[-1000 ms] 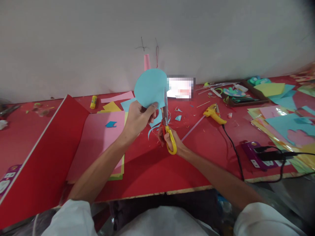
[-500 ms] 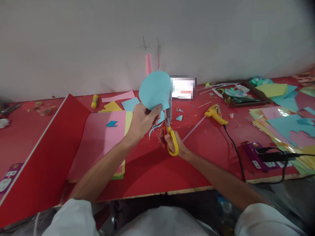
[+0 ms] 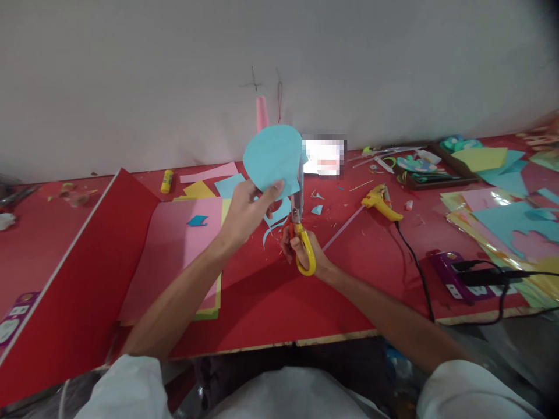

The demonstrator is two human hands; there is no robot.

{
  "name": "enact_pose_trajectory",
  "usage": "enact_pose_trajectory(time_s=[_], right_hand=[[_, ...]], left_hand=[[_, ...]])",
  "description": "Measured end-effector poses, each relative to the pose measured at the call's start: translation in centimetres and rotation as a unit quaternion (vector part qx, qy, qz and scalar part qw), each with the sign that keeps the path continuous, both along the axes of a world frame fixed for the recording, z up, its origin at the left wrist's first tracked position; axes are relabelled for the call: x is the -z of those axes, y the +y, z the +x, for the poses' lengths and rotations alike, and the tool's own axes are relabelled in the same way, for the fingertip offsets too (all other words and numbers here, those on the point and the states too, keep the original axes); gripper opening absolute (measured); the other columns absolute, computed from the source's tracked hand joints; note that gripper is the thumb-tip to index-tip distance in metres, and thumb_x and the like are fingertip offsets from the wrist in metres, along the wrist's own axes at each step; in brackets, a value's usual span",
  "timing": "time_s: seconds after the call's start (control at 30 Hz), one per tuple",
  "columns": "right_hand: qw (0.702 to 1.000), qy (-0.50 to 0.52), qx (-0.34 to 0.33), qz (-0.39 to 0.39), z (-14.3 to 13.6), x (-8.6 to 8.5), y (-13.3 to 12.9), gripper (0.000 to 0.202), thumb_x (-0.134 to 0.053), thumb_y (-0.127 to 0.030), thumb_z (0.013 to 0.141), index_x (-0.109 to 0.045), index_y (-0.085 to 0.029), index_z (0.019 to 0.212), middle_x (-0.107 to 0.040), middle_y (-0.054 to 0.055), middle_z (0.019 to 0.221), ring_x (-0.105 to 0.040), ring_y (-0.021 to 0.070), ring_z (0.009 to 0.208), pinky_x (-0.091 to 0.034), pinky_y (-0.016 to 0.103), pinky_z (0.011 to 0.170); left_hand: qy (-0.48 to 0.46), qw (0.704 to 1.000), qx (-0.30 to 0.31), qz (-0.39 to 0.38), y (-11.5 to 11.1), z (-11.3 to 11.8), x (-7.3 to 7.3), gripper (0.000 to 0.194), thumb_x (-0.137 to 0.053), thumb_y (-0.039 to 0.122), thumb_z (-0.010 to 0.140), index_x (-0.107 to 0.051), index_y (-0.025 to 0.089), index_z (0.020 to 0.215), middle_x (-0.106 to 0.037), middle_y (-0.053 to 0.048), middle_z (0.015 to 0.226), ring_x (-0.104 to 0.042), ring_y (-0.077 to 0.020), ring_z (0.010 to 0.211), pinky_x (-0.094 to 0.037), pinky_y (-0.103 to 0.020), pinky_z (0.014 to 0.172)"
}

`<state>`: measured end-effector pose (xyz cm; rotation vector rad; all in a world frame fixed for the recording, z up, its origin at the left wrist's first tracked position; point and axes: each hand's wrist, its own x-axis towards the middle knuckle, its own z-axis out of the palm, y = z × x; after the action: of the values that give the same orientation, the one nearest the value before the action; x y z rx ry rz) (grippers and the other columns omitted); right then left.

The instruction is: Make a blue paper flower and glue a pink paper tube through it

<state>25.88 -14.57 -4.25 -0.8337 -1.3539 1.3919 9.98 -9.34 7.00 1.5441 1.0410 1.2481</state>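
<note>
A light blue piece of paper [image 3: 273, 154] with a rounded outline is pinched at its lower edge by my left hand [image 3: 251, 206], thumb on top. My right hand [image 3: 301, 247] is wrapped round the handles of a pair of scissors [image 3: 308, 253], one yellow and one red. Their blades point away from me, along the right edge of the paper. Whether the blades are fully closed I cannot tell. Thin blue paper scraps [image 3: 318, 209] lie on the red table beneath and beside the hands.
Left stands an open red folder [image 3: 87, 279] beside pink sheets [image 3: 174, 250] and a glue stick [image 3: 166, 181]. Right lie a yellow glue gun [image 3: 382, 202] with its cord, a brown tray [image 3: 463, 174], a purple box [image 3: 454, 279] and coloured papers [image 3: 498, 221]. A blurred screen [image 3: 324, 156] leans behind.
My left hand and the blue paper have shifted slightly left, with the paper turned a little. The scissors remain at its right edge in my right hand.
</note>
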Motion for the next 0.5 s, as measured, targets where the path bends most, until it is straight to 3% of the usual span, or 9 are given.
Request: enact_pose_trajectory(time_s=[0.2, 0.5], right_hand=[[1.000, 0.002, -0.007, 0.014, 0.4, 0.6, 0.1, 0.073, -0.061, -0.096, 0.083, -0.053, -0.023, 0.083, -0.052, -0.006, 0.059, -0.047, 0.0088, 0.042, -0.036, 0.024, 0.041], [0.999, -0.023, 0.009, 0.027, 0.9, 0.3, -0.1, 0.073, -0.055, -0.097, 0.085, -0.052, -0.024, 0.086, -0.053, -0.006, 0.058, -0.047, 0.0103, 0.044, -0.038, 0.027, 0.044]], left_hand=[[0.012, 1.000, 0.001, 0.012, 1.2, -2.6, -2.5, 0.040, -0.087, 0.046, 0.083, -0.061, 0.020, 0.068, -0.059, 0.001, 0.064, -0.055, -0.0096, 0.053, -0.049, -0.023, 0.048], [0.022, 0.999, 0.003, 0.025, 1.2, -2.3, -1.6, 0.036, -0.082, 0.035, 0.088, -0.060, 0.020, 0.063, -0.057, 0.002, 0.056, -0.053, -0.0092, 0.050, -0.044, -0.023, 0.047]])
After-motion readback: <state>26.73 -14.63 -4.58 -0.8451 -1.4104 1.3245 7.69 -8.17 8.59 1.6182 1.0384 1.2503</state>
